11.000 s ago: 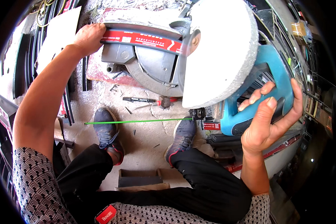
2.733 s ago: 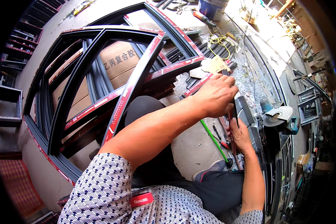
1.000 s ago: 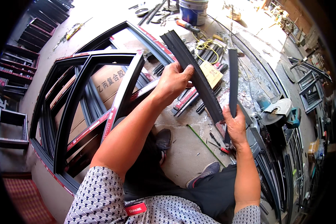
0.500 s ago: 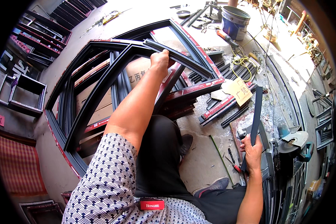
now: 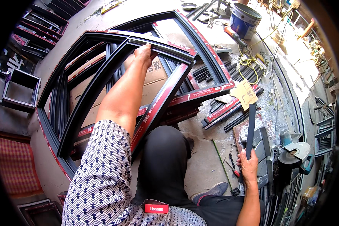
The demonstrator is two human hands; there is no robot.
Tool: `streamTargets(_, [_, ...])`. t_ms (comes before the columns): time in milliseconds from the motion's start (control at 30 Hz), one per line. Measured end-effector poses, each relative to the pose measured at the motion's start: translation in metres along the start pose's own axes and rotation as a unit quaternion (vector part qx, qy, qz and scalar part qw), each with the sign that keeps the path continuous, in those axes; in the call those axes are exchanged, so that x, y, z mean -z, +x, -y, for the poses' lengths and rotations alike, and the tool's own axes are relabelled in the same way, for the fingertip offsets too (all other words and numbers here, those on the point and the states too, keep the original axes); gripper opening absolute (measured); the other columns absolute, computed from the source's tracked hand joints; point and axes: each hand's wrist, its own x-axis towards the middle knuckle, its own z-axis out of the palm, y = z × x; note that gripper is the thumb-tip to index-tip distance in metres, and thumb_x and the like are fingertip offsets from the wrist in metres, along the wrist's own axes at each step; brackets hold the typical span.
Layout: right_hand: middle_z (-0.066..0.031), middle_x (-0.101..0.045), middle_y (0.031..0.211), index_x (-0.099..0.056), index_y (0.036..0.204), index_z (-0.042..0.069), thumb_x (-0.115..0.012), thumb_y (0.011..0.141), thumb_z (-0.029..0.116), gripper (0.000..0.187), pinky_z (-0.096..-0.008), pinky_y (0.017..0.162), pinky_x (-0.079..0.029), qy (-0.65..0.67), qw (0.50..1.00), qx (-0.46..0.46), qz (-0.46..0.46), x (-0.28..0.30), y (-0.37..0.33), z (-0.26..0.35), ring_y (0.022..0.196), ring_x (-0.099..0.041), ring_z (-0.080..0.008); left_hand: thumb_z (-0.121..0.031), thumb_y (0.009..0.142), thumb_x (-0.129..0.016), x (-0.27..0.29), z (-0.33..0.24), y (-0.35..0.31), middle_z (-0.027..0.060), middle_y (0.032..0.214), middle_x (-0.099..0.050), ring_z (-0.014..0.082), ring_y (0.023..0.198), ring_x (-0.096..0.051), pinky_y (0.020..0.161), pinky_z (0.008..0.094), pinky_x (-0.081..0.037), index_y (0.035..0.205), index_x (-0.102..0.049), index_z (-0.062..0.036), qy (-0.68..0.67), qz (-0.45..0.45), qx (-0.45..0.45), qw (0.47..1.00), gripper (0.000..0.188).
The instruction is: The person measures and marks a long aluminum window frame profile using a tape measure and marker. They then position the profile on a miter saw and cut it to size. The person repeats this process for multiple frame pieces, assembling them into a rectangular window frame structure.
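Nearest, the right hand is clamped round the lower part of a long, flat, dark grey strip, which points away from the body. Below it on the concrete floor lie a thin green strip and a red-handled screwdriver. To the right stands a blue-handled power saw with a pale blade guard; if the right hand swung outward, the flat strip could knock it.

Farther off, the left hand is closed on a dark grey grooved bar lying along the upper side of a black rectangular frame with red film. How firmly it grips cannot be told. Loosened fingers could let the bar slip off; pressing on one side might tip the slanted frame, probably scuffing it.

Beyond sit a torn yellowish cardboard piece, just past the flat strip's tip, and a blue-and-white bucket.
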Motion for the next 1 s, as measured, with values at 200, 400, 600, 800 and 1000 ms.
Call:
streamTargets(200, [-0.0019, -0.067, 0.085, -0.063, 0.113, 0.003, -0.068, 0.108, 0.035, 0.034, -0.0269, 0.062, -0.055, 0.005, 1.0, -0.001, 0.003, -0.008, 0.01, -0.01, 0.069, -0.065, -0.0097, -0.011, 0.103, -0.063, 0.0, 0.007, 0.022, 0.0151, 0.105, -0.073, 0.0297, 0.089, -0.077, 0.08, 0.0478, -0.069, 0.11, -0.067, 0.0023, -0.006, -0.007, 0.004, 1.0, 0.015])
streamTargets(400, [-0.0023, -0.068, 0.086, -0.063, 0.113, 0.002, -0.07, 0.107, 0.033, 0.033, -0.0275, 0.062, -0.055, -0.005, 1.0, -0.009, 0.013, -0.014, 0.016, -0.003, 0.07, -0.065, -0.0092, -0.014, 0.109, -0.059, -0.007, 0.003, 0.019, 0.0107, 0.108, -0.071, 0.0253, 0.099, -0.074, 0.092, 0.0463, -0.065, 0.112, -0.066, -0.0032, 0.033, 0.009, 0.011, 0.999, 0.013])
streamTargets(600, [-0.0025, -0.068, 0.087, -0.063, 0.111, 0.002, -0.07, 0.107, 0.034, 0.032, -0.027, 0.063, -0.054, -0.013, 1.0, -0.01, 0.019, -0.014, 0.019, -0.006, 0.07, -0.064, -0.0088, -0.013, 0.106, -0.061, -0.01, 0.002, 0.013, 0.011, 0.106, -0.071, 0.0251, 0.094, -0.074, 0.082, 0.0424, -0.067, 0.112, -0.068, -0.0028, 0.048, -0.018, 0.001, 0.999, 0.013])
streamTargets(800, [-0.0038, -0.066, 0.087, -0.06, 0.109, 0.005, -0.066, 0.109, 0.038, 0.034, -0.0272, 0.063, -0.055, -0.003, 0.999, -0.011, 0.038, -0.017, 0.017, -0.003, 0.071, -0.064, -0.0106, -0.008, 0.104, -0.063, -0.016, 0.004, 0.013, 0.0146, 0.108, -0.072, 0.0285, 0.091, -0.077, 0.081, 0.0451, -0.07, 0.114, -0.066, 0.0026, 0.02, -0.029, -0.021, 0.999, 0.015])
streamTargets(1000, [-0.0039, -0.066, 0.087, -0.059, 0.109, 0.005, -0.065, 0.109, 0.039, 0.035, -0.0272, 0.064, -0.055, -0.007, 0.999, -0.012, 0.048, -0.017, 0.02, -0.007, 0.071, -0.064, -0.0109, -0.009, 0.104, -0.063, -0.012, 0.003, 0.017, 0.016, 0.107, -0.071, 0.0283, 0.088, -0.077, 0.076, 0.0428, -0.071, 0.113, -0.065, 0.006, 0.019, -0.01, -0.026, 0.999, 0.018])
